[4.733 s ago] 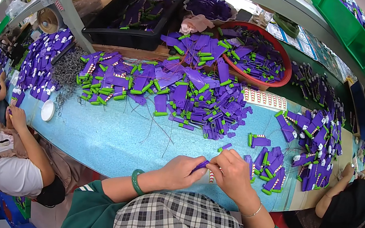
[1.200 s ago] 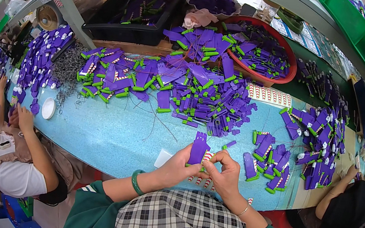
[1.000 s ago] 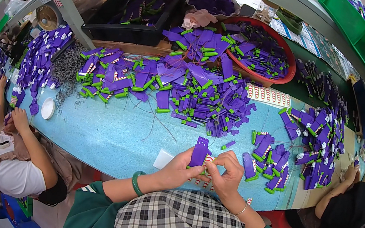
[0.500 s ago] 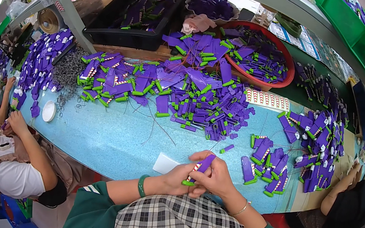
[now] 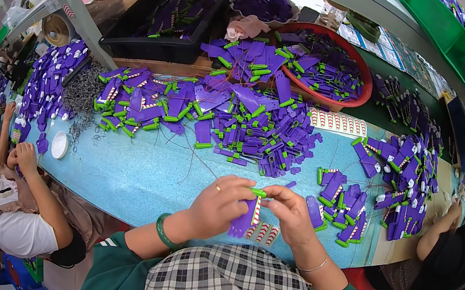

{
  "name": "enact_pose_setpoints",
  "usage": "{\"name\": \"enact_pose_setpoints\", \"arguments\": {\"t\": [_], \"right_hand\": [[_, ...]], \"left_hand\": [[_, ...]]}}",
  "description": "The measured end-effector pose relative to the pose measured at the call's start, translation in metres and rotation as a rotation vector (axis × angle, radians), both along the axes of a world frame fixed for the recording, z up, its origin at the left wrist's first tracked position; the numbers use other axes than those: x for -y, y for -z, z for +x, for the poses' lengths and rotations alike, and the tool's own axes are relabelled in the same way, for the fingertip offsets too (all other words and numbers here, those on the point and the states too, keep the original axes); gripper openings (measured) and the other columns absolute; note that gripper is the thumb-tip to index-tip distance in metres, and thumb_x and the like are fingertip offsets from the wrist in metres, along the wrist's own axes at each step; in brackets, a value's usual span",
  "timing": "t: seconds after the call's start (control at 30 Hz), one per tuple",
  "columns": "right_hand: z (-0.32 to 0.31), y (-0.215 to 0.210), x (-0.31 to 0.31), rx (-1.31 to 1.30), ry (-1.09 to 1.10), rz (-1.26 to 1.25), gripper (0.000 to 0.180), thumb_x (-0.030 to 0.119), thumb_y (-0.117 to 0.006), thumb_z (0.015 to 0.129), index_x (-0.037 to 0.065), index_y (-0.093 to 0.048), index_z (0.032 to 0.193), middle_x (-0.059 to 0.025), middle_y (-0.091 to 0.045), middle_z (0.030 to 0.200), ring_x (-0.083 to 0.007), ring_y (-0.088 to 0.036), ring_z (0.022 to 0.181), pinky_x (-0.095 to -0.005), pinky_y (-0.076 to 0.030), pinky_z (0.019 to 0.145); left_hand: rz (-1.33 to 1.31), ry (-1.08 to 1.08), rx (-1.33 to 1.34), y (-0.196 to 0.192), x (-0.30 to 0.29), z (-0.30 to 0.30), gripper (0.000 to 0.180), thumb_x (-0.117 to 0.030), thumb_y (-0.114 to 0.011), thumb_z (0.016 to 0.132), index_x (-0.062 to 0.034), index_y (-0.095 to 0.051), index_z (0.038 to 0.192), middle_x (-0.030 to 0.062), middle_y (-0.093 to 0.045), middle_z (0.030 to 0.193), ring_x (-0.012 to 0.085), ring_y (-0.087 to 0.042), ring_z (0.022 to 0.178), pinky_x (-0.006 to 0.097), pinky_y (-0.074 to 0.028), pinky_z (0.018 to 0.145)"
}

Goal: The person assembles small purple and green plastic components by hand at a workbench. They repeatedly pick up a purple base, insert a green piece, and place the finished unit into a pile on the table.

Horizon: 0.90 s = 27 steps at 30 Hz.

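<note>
A purple piece (image 5: 238,224) with a green end and red-and-white striped edge is over the near side of the tabletop (image 5: 148,168), green end away from the body. The left hand (image 5: 218,203) keeps its grip clamped on it; the right hand (image 5: 294,218) meets the striped edge, though whether it pinches I cannot tell. Striped stickers (image 5: 264,233) show beside it; beyond lies a purple-and-green pile (image 5: 262,131), then a red basin (image 5: 365,93).

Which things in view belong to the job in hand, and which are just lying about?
In the job:
Purple-and-green plastic piece, in the left hand
Right hand, at the piece's striped edge
Red-and-white striped strip beside it
Likely the pile of purple and green pieces beyond

Apparently just lying about:
Pink cloth
Round white dish
Fan at left
</note>
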State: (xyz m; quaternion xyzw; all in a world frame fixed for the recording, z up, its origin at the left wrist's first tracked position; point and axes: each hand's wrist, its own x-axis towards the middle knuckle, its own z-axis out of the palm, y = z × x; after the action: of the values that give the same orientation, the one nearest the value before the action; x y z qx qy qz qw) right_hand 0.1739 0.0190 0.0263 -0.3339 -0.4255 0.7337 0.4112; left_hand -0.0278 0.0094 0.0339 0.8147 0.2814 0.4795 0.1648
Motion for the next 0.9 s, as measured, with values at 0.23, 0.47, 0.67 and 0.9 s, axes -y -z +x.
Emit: {"name": "enact_pose_setpoints", "arguments": {"t": [0.23,0.47,0.67,0.9], "right_hand": [[-0.010,-0.012,-0.001,-0.026,-0.068,-0.115,0.008,0.007,-0.061,0.087,0.001,-0.063,0.092,0.0004,-0.062,0.084,-0.0050,-0.056,0.075,-0.0208,-0.045,0.068],[-0.018,-0.003,0.005,-0.029,-0.118,-0.241,0.013,0.013,-0.060,0.090,0.003,-0.065,0.083,-0.0003,-0.063,0.077,-0.0031,-0.053,0.065,-0.0196,-0.044,0.058],[-0.011,-0.006,0.020,-0.005,-0.244,-0.387,0.027,0.022,-0.056,0.093,0.003,-0.065,0.078,-0.0025,-0.064,0.074,-0.0065,-0.054,0.061,-0.0215,-0.043,0.057],[0.025,0.000,0.025,0.077,-0.447,-0.173,0.031,0.023,-0.053,0.094,0.000,-0.064,0.076,-0.0050,-0.063,0.073,-0.0107,-0.056,0.067,-0.0238,-0.044,0.062]], "left_hand": [[0.424,-0.024,-0.184,0.004,0.002,-0.003,0.024,-0.002,-0.068,0.059,-0.0042,-0.056,0.079,0.0111,-0.059,0.093,0.0263,-0.060,0.087,0.032,-0.055,0.069],[0.498,0.058,-0.117,0.004,0.004,-0.002,0.017,0.000,-0.068,0.063,-0.0006,-0.060,0.078,0.0105,-0.059,0.091,0.0256,-0.061,0.085,0.030,-0.056,0.067],[0.491,0.042,-0.155,0.003,0.008,-0.003,0.016,-0.002,-0.067,0.065,0.0010,-0.062,0.079,0.0111,-0.060,0.089,0.0261,-0.063,0.083,0.031,-0.057,0.067],[0.315,0.042,-0.182,0.004,0.002,0.001,0.010,-0.004,-0.065,0.072,-0.0001,-0.060,0.079,0.0111,-0.058,0.079,0.0244,-0.062,0.071,0.030,-0.055,0.061]]}}
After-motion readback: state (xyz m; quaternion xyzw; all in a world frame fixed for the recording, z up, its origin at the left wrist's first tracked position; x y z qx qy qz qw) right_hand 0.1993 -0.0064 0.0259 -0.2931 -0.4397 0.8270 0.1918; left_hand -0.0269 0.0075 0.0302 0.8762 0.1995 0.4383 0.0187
